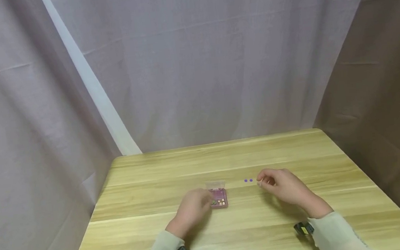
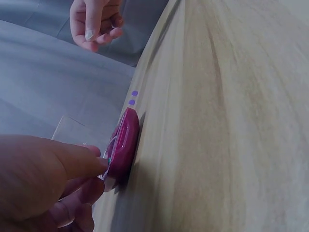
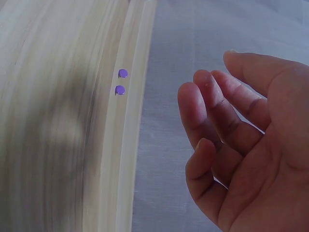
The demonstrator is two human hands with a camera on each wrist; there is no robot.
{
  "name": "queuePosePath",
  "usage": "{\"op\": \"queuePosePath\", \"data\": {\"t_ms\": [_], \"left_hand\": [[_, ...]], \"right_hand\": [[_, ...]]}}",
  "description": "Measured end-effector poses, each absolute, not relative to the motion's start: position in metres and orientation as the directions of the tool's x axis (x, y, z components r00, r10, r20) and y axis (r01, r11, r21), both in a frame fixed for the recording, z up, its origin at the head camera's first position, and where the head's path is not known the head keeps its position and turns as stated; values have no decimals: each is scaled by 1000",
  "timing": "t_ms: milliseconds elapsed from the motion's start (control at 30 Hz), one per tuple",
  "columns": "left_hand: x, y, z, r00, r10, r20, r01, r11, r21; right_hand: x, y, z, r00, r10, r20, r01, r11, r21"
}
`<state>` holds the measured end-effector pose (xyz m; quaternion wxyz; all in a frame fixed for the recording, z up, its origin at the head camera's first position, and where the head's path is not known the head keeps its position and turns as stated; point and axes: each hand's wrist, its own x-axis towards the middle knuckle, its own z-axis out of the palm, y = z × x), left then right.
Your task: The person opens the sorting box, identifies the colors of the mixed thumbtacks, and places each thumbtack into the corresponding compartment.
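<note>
Presently I log: pink box [image 2: 124,155], likely light, stiff, best held edgewise; left hand [image 1: 192,208], grip unclear; right hand [image 1: 286,186], relaxed, empty.

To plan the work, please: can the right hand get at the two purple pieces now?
Probably yes: the right hand is near the purple pieces, looks empty, and nothing visible blocks the way.
</note>
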<state>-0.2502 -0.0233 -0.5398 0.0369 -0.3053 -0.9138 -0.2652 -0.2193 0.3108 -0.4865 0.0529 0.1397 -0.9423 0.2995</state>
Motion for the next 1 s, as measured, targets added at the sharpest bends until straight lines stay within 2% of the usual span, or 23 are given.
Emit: {"op": "queuePosePath", "data": {"t_ms": [433, 767, 1000], "left_hand": [[-237, -34, -528, -818, 534, 214, 563, 669, 485], [-241, -82, -518, -861, 436, 262, 508, 706, 493], [-243, -98, -522, -907, 362, 217, 421, 757, 499]], "right_hand": [[-216, 313, -492, -954, -240, 179, -299, 785, -543], [-210, 315, -490, -958, -228, 177, -288, 792, -538], [-207, 314, -491, -959, -227, 169, -282, 811, -512]]}}
